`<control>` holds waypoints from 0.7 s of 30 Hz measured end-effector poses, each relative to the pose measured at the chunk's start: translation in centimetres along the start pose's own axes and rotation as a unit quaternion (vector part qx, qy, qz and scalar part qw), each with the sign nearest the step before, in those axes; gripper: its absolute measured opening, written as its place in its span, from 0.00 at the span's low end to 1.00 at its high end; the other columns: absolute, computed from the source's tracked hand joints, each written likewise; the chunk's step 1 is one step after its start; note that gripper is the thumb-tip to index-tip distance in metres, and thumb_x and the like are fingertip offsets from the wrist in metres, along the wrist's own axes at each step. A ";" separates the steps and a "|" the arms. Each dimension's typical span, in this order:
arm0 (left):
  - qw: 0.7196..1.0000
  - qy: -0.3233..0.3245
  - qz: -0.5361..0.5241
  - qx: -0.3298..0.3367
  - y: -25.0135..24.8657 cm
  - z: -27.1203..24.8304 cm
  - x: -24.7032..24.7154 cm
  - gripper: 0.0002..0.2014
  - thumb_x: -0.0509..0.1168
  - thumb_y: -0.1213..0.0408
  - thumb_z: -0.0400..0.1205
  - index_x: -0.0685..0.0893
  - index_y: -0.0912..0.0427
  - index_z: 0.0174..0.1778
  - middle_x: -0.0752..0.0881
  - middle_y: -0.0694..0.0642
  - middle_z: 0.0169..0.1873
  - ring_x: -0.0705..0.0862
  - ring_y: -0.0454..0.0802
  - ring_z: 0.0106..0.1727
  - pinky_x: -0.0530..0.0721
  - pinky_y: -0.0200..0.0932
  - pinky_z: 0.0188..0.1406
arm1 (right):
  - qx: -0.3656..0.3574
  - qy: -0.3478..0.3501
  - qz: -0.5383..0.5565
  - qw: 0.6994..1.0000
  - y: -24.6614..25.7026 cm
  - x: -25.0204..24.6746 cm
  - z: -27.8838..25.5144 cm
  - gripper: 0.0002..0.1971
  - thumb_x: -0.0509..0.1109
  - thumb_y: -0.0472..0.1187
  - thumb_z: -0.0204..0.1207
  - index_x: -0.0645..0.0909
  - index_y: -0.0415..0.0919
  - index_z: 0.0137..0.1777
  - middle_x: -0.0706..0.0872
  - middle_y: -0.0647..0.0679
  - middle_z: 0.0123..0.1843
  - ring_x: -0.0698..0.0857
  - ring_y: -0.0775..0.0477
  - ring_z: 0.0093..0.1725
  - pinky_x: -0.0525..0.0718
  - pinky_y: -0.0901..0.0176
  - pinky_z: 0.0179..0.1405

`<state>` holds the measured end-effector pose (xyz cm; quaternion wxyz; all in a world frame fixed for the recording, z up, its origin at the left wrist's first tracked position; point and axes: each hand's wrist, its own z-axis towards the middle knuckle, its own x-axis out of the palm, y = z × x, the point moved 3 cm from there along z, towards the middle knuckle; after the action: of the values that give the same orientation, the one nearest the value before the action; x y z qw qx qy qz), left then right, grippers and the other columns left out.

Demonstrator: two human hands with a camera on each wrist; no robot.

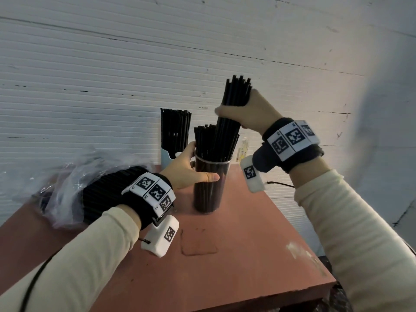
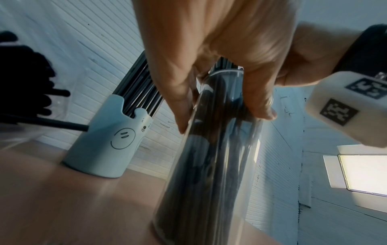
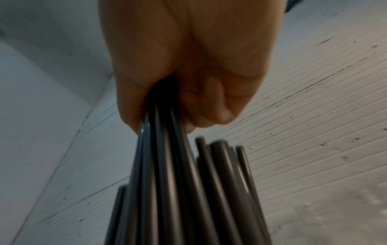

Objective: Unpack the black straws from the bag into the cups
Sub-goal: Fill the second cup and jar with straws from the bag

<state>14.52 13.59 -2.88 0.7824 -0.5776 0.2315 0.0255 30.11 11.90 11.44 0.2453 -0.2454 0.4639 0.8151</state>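
A tall clear cup (image 1: 208,194) (image 2: 211,165) stands on the red-brown table (image 1: 247,255), holding several black straws. My left hand (image 1: 191,171) (image 2: 220,99) grips it just under the rim, thumb in front. My right hand (image 1: 245,113) (image 3: 184,82) grips a bundle of black straws (image 1: 234,102) (image 3: 178,190) above the cup; the bundle's lower ends reach into the cup among the others. A pale blue cup (image 1: 167,155) (image 2: 104,144) with a drawn face stands behind, also full of straws. The clear plastic bag (image 1: 74,185) with more straws lies at the left.
A ribbed white wall (image 1: 135,64) rises right behind the table. A small bottle (image 1: 242,149) stands behind the clear cup. The table's right edge (image 1: 299,233) and front edge are close. A bright rectangular panel (image 2: 364,174) shows in the left wrist view.
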 end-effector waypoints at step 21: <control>0.999 -0.020 -0.033 0.003 -0.1 -0.3 0.4 0.44 0.81 0.64 0.68 0.66 0.50 0.77 0.77 0.43 0.64 0.74 0.41 0.67 0.70 0.37 0.66 | -0.187 -0.034 -0.174 0.966 -1.8 3.8 -4.6 0.16 0.64 0.38 0.81 0.80 0.37 0.68 0.85 0.47 0.63 0.82 0.50 0.61 0.71 0.71 0.60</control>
<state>14.84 13.21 -3.03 0.7889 -0.5821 0.1966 0.0108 29.13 9.35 5.87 0.3486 -0.3360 0.2452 0.8399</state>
